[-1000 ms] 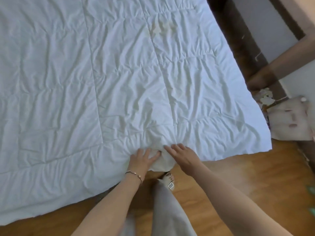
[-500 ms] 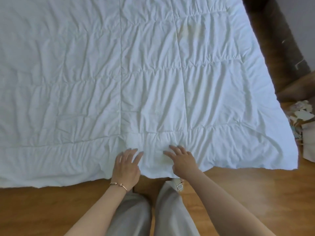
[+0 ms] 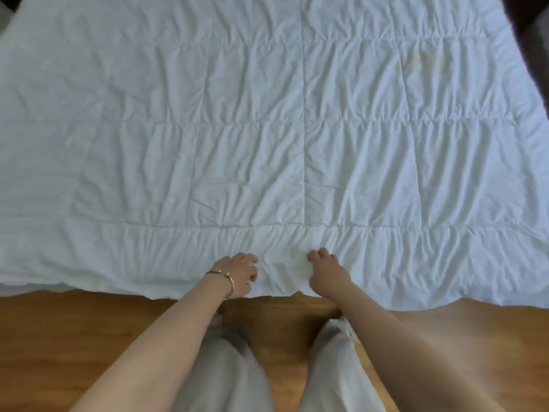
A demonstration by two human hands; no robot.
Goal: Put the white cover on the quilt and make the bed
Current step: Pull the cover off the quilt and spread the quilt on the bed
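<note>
Quilt (image 3: 297,138): white, stitched in panels, spread flat over the bed and filling most of the view; its near edge hangs just past the bed towards the wooden floor (image 3: 74,337), probably so that the hem can be worked from where the person stands.

White cover: cannot be told apart from the quilt; whether the wrinkled outer layer is already the cover is not clear.

Left hand (image 3: 239,275): rests on the near hem, fingers curled into the cloth and seemingly gathering a fold; a bracelet (image 3: 224,278) sits at the wrist.

Right hand (image 3: 325,270): just beside the left with a short stretch of hem between them, fingers bent down onto the fabric, apparently pinching it.

Reason for grip: both hands at the middle of the hem suggest tugging or smoothing this edge, or feeling for an opening.

Hidden or unclear: fingertips sink into folds, so the exact hold is uncertain; the bed frame and mattress lie under the quilt; the far edge is cut off; a faint yellowish mark (image 3: 421,60) shows upper right; feet are blurred.
</note>
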